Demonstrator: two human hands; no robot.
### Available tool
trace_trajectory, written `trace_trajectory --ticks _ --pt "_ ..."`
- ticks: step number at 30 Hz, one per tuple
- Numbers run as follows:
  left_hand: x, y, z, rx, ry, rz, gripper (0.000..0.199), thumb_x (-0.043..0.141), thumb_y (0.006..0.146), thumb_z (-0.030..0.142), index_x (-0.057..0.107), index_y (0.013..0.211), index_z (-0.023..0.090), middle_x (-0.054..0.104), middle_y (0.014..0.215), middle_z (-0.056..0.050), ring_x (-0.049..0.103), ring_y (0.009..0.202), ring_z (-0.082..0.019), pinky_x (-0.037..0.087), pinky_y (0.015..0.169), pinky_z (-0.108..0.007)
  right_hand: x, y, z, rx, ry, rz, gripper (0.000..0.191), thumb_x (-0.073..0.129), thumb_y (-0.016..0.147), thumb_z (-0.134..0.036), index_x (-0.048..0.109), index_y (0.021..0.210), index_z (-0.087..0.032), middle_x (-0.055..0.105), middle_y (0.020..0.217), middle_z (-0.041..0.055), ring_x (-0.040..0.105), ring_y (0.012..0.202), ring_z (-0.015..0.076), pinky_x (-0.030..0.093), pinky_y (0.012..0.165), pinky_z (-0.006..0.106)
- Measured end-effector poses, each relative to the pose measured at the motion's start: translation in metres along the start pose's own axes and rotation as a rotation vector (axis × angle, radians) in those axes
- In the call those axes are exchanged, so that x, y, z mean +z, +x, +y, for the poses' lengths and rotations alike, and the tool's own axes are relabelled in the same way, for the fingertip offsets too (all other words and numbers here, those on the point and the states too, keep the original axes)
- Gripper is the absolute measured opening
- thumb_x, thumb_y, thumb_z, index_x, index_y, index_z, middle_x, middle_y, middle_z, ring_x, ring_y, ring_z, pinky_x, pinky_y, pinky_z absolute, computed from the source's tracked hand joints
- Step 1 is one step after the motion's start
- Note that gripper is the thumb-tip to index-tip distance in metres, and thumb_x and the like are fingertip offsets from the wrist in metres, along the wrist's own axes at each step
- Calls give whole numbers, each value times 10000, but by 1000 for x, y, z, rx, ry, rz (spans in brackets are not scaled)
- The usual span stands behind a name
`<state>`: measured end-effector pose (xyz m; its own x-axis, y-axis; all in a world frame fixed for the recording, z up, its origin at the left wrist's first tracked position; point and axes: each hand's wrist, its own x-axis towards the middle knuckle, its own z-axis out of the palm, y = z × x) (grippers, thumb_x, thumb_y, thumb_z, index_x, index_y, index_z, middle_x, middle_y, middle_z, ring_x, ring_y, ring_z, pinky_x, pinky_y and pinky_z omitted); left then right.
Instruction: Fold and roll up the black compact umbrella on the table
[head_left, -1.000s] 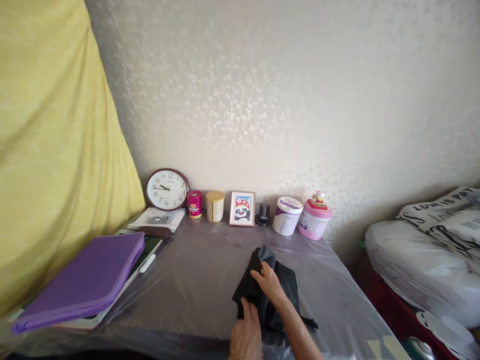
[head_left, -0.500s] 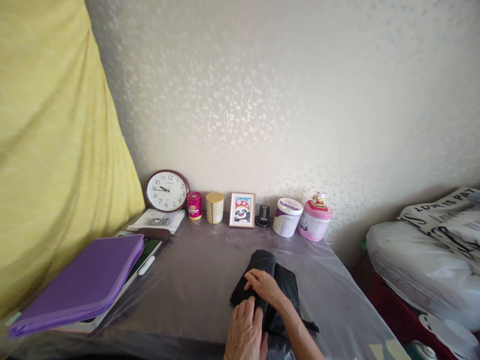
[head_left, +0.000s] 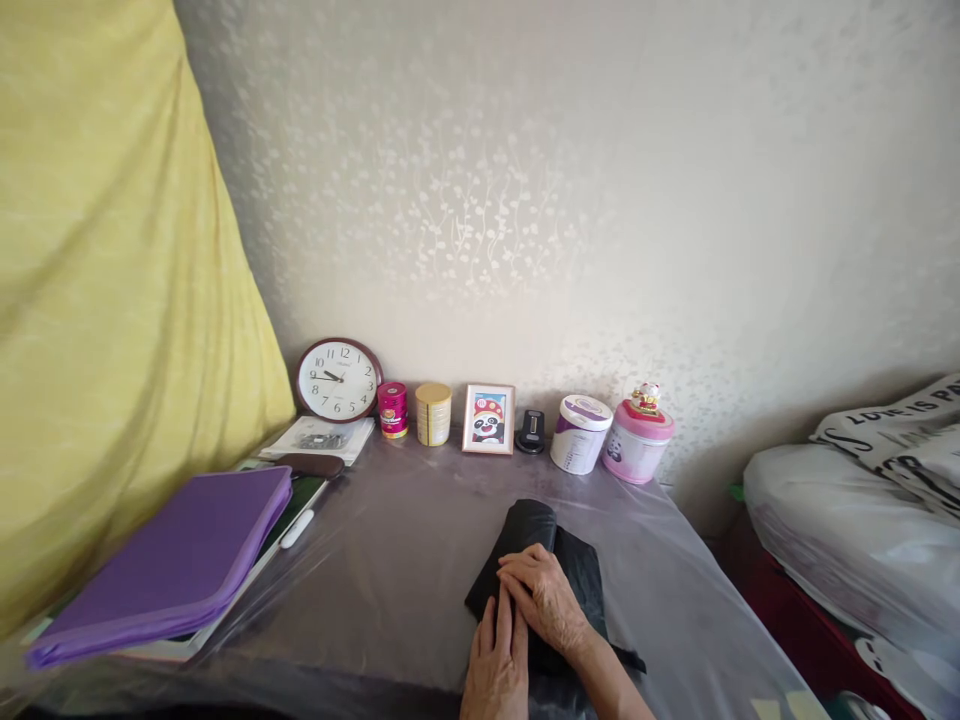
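Note:
A folded black plastic bundle (head_left: 531, 522) lies near the front of the table, right of centre, with a loose flap on its right side. My left hand (head_left: 498, 655) rests flat on its lower left part, fingers stretched forward. Just above and to the right, my right hand (head_left: 546, 600) lies across the bundle with its fingers bent to the left, the fingertips touching or nearly touching those of my left hand. The underside of both palms is hidden.
Along the wall stand a clock (head_left: 339, 380), a pink tin (head_left: 392, 410), a yellow-lidded can (head_left: 433, 414), a framed panda picture (head_left: 488, 419), a black device (head_left: 530, 432) and two tubs (head_left: 580, 434). A purple folder (head_left: 165, 560) lies left; stuffed bags (head_left: 847, 530) sit right.
My right hand has shifted slightly right and down, and its fingers have come closer to my left fingertips. The view has moved a little to the left.

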<state>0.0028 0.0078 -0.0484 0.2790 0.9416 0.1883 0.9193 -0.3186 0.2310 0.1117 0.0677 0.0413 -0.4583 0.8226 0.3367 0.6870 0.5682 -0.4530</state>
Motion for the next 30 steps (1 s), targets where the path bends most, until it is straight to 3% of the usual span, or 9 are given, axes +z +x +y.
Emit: trace_trajectory --ticks 4,7,12,17,21,30 --pt "-12 1 6 -93 -39 -119 781 432 711 20 135 1400 239 198 1470 -103 290 1308 -295 349 1024 -435 4 8 17 -5 -77 20 274 419 899 -280 693 906 -277 672 1072 4 475 1149 211 252 1023 432" --pt "-21 2 10 -157 -67 -193 804 422 719 6 83 1392 286 165 1478 -96 258 1322 -293 352 1012 -458 10 19 33 69 -124 64 279 410 899 -299 687 928 -298 651 1121 -3 434 1209 219 190 1050 491" --pt "-23 6 14 -198 -70 -212 783 373 742 -31 73 1380 309 154 1479 -83 229 1332 -276 351 1021 -421 20 34 69 237 -128 245 261 452 857 -321 683 970 -275 559 1252 43 397 1243 252 285 1021 481" --pt "-26 7 9 -179 -60 -234 761 310 750 -62 79 1381 295 147 1479 -81 205 1333 -275 352 1029 -390 30 40 89 237 -48 377 297 474 838 -352 688 976 -199 522 1265 123 441 1199 258 339 1016 427" --pt "-38 1 -7 -164 -58 -285 789 294 732 -78 35 1389 276 94 1486 -90 172 1339 -274 374 1011 -351 42 49 76 225 -20 426 280 494 825 -349 694 952 -199 542 1232 127 477 1154 263 371 994 431" --pt "-65 -29 -58 -231 -9 -317 882 329 645 -93 8 1392 249 22 1481 -108 125 1351 -270 275 1062 -382 88 83 23 105 33 387 257 481 831 -296 683 963 -208 553 1224 116 479 1162 247 382 988 407"
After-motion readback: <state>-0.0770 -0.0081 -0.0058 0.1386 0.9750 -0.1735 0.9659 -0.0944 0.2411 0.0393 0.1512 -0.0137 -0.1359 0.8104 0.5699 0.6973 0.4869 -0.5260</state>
